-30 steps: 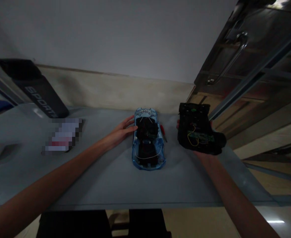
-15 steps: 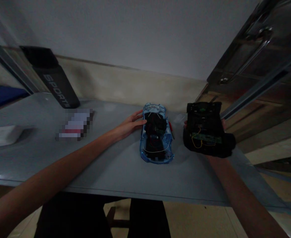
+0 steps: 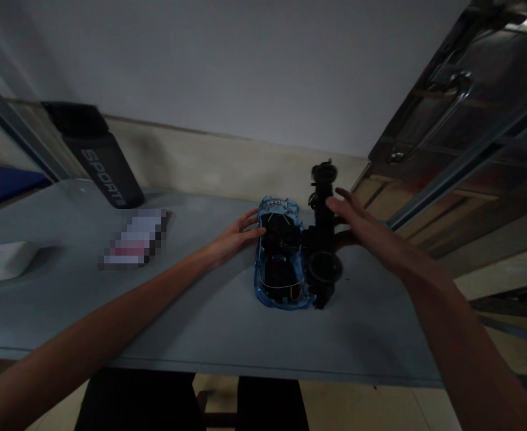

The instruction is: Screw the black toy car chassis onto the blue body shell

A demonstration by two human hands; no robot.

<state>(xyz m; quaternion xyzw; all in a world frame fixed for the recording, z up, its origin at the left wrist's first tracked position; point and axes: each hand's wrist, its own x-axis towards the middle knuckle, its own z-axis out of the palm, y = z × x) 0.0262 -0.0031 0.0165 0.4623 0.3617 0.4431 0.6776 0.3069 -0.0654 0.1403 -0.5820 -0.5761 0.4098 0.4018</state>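
Note:
A blue toy car body shell (image 3: 278,206) lies upside down on the table, its dark inside and some thin wires facing up. At its left side, my left hand (image 3: 233,244) grips the edge, thumb over the rim and fingers along the outside. In my right hand (image 3: 372,234) is a black toy car chassis (image 3: 324,221), turned up on its side so that two wheels face me. The chassis stands over the shell's right edge and hides part of it; whether they touch I cannot tell.
On the grey table (image 3: 209,323), a dark bottle marked SPORTS (image 3: 104,161) stands at the back left. A blurred-out flat object (image 3: 134,236) lies before it, with a white object (image 3: 3,261) farther left. A wall rises behind; a metal door handle (image 3: 438,117) is at right.
My right hand has brought the chassis left to the shell and turned it from flat onto its side. The left hand keeps its grip. A red item beside the shell is now hidden.

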